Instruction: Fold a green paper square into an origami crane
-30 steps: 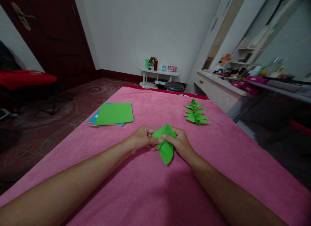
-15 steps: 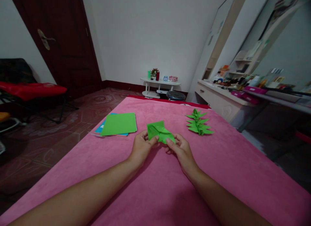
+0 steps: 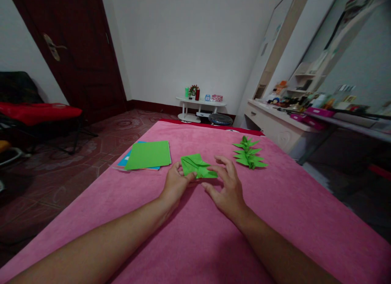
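A half-folded green paper [image 3: 197, 166] lies on the pink cloth [image 3: 195, 235] in front of me. My left hand [image 3: 175, 184] pinches its near left corner with thumb and fingers closed. My right hand [image 3: 226, 186] hovers at the paper's right end with its fingers spread apart; its fingertips are at or just above the paper. A pile of finished green folded figures [image 3: 249, 153] sits to the right, further back.
A stack of flat sheets [image 3: 148, 155], green on top with blue beneath, lies at the left on the cloth. A dresser [image 3: 275, 121] with clutter stands to the right, a small white table [image 3: 200, 104] at the far wall, a red chair [image 3: 39, 113] at the left.
The paper was turned from hanging toward me to lying flat further away. My right hand has let go and spread its fingers; the left still grips.
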Motion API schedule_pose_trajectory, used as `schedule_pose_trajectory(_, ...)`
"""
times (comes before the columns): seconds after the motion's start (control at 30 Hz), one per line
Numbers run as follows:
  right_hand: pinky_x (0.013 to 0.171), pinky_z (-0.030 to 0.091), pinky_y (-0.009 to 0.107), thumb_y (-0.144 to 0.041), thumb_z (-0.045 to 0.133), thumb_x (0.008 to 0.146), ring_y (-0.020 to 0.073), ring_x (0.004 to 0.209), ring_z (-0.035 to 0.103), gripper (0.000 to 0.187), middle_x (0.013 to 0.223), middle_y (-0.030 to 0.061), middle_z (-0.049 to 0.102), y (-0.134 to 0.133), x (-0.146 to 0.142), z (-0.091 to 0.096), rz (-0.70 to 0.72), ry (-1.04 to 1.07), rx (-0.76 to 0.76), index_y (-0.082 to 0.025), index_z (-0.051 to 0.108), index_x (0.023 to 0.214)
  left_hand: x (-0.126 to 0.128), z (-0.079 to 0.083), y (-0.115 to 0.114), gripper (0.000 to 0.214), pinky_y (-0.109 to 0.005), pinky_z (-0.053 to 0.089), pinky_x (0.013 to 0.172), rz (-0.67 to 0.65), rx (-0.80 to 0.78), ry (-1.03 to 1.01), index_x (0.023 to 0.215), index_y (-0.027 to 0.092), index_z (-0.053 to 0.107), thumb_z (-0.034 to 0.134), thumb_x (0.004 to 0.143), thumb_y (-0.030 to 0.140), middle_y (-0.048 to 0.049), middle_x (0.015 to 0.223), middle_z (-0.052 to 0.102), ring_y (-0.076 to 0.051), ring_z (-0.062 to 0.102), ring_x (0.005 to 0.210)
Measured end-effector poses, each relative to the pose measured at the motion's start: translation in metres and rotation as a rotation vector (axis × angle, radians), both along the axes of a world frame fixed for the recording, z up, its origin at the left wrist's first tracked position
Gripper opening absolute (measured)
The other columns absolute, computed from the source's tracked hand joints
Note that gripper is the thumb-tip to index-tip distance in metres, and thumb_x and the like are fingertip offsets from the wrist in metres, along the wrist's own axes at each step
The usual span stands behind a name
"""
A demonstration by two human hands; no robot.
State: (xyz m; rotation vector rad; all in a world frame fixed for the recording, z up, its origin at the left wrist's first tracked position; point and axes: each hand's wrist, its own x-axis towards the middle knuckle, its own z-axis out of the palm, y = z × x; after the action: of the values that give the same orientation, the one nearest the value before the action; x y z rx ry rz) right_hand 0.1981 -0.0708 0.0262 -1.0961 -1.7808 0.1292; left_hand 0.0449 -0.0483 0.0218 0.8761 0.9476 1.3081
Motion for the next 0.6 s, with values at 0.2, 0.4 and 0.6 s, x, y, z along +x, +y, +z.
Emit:
schedule_pose_trajectory(0.2, 0.091, 0.045, 0.038, -0.027, 0.062, 0.078, 0.0227, 0.109, 0.053, 0.016, 0.117, 0.0088, 0.055, 0.005, 0.000, -0.008, 0.061, 0.167, -0.138, -0.022, 0.059, 0.092, 0.000, 0.000, -0.001, 0.044, -0.029, 0.056, 0.058, -0.066, -0.044, 0.043, 0.101, 0.015, 0.052, 0.071, 0.062, 0.015, -0.0072, 0.086, 0.070, -0.018, 0.068, 0.062)
schedule_pose_trajectory(0.4, 0.061, 0.049, 0.025, -0.025, 0.061, 0.073, 0.0154, 0.068, 0.060, 0.018, 0.079, 0.0026, 0.062, 0.018, 0.009, -0.012, 0.051, 0.418, -0.393, -0.018, 0.056, 0.089, -0.001, 0.004, -0.003, 0.038, -0.026, 0.055, 0.058, -0.170, -0.117, 0.178, 0.103, 0.012, 0.053, 0.068, 0.067, 0.014, -0.0115, 0.089, 0.070, -0.019, 0.069, 0.064)
schedule_pose_trajectory(0.6, 0.053, 0.040, 0.022, -0.012, 0.054, 0.066, 0.0127, 0.058, 0.053, 0.020, 0.064, 0.0000, 0.062, 0.022, 0.016, -0.011, 0.046, 0.139, -0.429, -0.017, 0.069, 0.078, -0.005, 0.009, -0.004, 0.032, -0.022, 0.053, 0.052, -0.428, -0.243, 0.308, 0.102, 0.012, 0.059, 0.062, 0.072, 0.018, -0.0097, 0.087, 0.071, -0.018, 0.069, 0.063)
